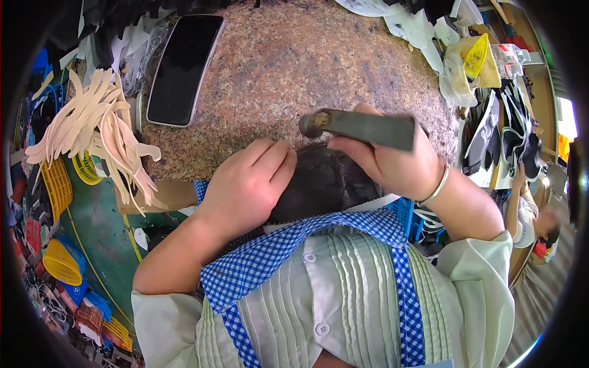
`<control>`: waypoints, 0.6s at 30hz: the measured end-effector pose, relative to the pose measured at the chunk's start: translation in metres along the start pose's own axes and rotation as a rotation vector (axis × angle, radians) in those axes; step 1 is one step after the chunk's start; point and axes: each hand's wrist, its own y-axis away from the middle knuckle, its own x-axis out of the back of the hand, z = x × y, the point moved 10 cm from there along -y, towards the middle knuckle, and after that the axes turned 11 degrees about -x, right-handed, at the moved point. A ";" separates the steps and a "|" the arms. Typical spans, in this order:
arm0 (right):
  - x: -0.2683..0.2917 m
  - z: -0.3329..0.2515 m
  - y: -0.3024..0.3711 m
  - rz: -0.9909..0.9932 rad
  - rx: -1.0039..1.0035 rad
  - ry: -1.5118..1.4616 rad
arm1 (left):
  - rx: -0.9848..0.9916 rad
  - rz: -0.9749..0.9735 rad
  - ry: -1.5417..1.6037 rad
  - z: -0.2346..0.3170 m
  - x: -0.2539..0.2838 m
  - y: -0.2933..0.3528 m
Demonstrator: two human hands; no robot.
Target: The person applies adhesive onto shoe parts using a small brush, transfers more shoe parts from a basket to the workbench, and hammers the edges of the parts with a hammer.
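Observation:
My right hand [402, 156] is closed around a hammer [368, 127], its grey metal head lying sideways over the near edge of the stone slab. The handle is mostly hidden by the head and my fingers. My left hand [248, 184] rests at the slab's near edge with its fingers bent and pressed together. What those fingertips hold is hidden. Between both hands lies a dark, scuffed black sheet [328, 187] over my lap, next to the blue checked apron [276, 254]. The hammer head hangs just beyond the sheet's far edge.
The speckled stone slab [294, 67] bears a black phone [185, 70] at left. Pale beige strips [92, 122] hang in a bundle beside it. A tub with a yellow scoop [475, 56] stands at right. Another person [531, 211] is at far right, near hanging black straps [512, 126].

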 end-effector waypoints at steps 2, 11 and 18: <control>-0.014 -0.010 0.011 -0.091 0.066 0.042 | 0.046 0.024 0.060 -0.007 -0.001 0.004; -0.027 -0.005 0.015 -0.184 -0.096 -0.171 | 0.104 0.138 0.134 -0.020 0.008 0.008; -0.028 -0.003 0.012 -0.098 -0.061 -0.180 | 0.059 0.170 -0.085 -0.008 0.016 0.011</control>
